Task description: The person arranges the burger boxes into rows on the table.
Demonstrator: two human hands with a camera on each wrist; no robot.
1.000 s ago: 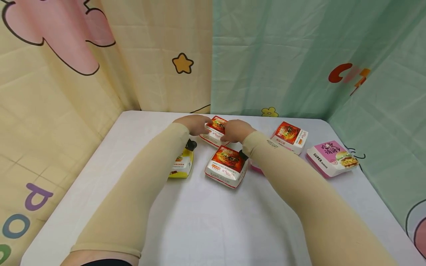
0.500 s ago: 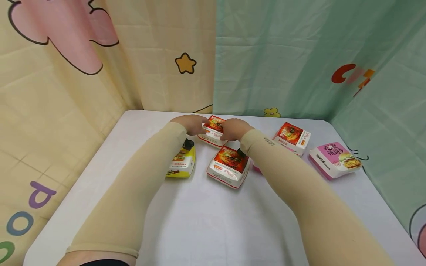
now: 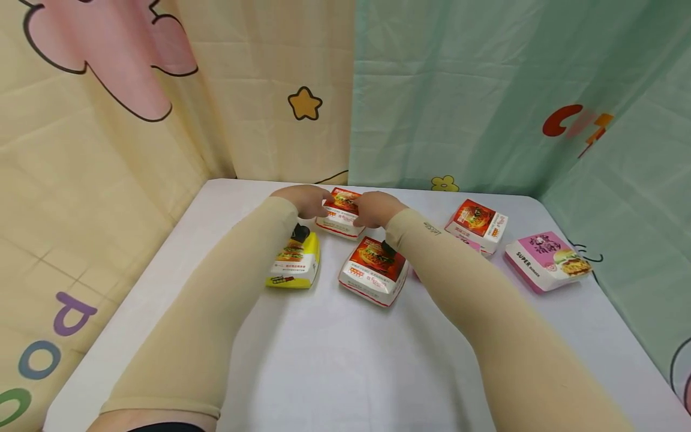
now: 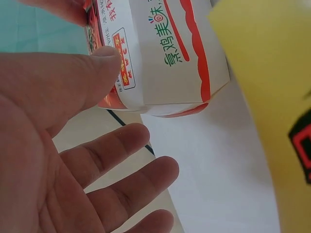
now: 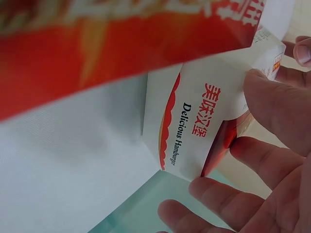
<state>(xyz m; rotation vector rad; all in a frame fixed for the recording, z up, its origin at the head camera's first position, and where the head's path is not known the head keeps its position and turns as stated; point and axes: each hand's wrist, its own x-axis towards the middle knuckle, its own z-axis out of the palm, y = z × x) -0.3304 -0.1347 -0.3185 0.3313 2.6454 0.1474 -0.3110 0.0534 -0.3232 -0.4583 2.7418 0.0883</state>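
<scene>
A white and red burger box [image 3: 341, 212] lies between my two hands near the back of the table. My left hand [image 3: 305, 200] is at its left side, thumb [image 4: 99, 68] on the box's upper edge and the other fingers spread loosely below. From the right, my right hand [image 3: 378, 209] touches it, thumb and fingers [image 5: 252, 153] around the edge of the red lid, beside the "Delicious Hamburger" print. A second red and white burger box [image 3: 374, 271] sits just in front. Under the left forearm, a yellow burger box [image 3: 296, 260] is partly hidden.
To the right stand another red and white box [image 3: 477, 225] and a pink "Super Burger" box [image 3: 547, 261]. A further pink box [image 3: 468, 242] is mostly hidden by the right arm. Patterned curtains [image 3: 459, 90] rise behind the white table [image 3: 345, 372].
The back burger box has shifted left, with both hands moving along with it. More of the yellow box shows. The whole view has turned slightly left.
</scene>
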